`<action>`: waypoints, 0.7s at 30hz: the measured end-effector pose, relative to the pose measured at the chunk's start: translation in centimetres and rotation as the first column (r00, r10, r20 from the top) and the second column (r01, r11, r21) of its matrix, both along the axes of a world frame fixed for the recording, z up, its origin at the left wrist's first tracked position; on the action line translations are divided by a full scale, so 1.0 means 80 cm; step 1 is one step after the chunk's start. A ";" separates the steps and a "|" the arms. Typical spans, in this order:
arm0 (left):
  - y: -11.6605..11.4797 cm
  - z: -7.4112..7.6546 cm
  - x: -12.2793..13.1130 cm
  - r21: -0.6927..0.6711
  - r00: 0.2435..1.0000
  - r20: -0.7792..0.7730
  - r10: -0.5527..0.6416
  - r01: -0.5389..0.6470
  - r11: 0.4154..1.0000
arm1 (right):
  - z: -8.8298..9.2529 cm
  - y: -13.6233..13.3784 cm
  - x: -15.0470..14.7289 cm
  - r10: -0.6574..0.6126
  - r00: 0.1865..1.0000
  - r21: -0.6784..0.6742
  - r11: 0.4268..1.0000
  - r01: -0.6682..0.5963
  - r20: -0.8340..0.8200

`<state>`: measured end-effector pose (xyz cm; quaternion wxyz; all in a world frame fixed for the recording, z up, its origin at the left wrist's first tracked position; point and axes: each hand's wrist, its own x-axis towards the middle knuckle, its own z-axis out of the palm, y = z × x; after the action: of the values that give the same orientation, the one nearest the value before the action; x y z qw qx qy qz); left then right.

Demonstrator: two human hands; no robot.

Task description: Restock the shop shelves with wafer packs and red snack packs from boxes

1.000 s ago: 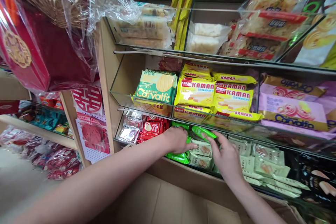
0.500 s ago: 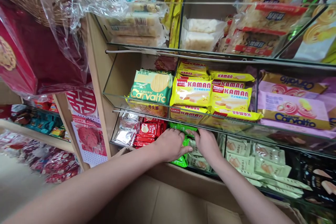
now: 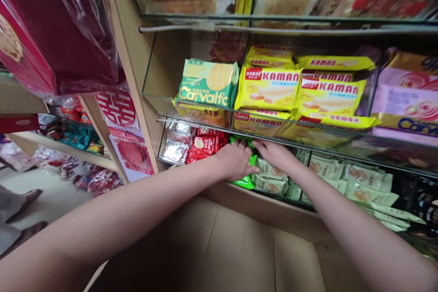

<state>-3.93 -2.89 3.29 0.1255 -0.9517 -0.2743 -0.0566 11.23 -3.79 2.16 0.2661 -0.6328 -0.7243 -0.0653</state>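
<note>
Both my hands reach into the lowest glass bin of a snack shelf. My left hand (image 3: 236, 160) lies palm down on a stack of bright green packets (image 3: 247, 181), fingers curled over them. Beside it, my right hand (image 3: 276, 154) reaches further in above pale green wafer packets (image 3: 270, 177), its fingertips hidden under the glass shelf edge. Red packets (image 3: 205, 143) and silver packets (image 3: 176, 146) lie just left of my left hand.
The glass shelf (image 3: 273, 127) above holds a green Carvalfc pack (image 3: 207, 84), yellow Kaman packs (image 3: 270, 89) and pink Carvalfc packs (image 3: 407, 100). A cardboard box (image 3: 239, 246) sits below my arms. A red gift box in plastic wrap (image 3: 41, 41) hangs at the left.
My right hand moved left and deeper into the bin, next to my left hand. The camera has dropped lower and closer to the shelf.
</note>
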 end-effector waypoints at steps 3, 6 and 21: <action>0.002 0.001 -0.004 -0.018 0.999 0.003 -0.044 0.044 0.999 | -0.010 -0.031 0.008 0.015 1.000 0.050 0.999 -0.016 0.014; -0.001 -0.006 -0.021 0.084 0.985 0.082 -0.150 0.144 0.986 | -0.026 -0.069 0.013 0.046 0.994 0.209 0.976 -0.066 0.100; -0.026 -0.022 -0.090 0.071 0.974 0.119 -0.191 0.183 0.980 | -0.071 -0.168 0.016 0.024 0.936 0.262 0.957 -0.123 0.352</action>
<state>-11.14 -4.98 1.50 0.1304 -0.9637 -0.1889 -0.1360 12.52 -17.24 -3.55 0.2242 -0.5395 -0.7665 -0.2667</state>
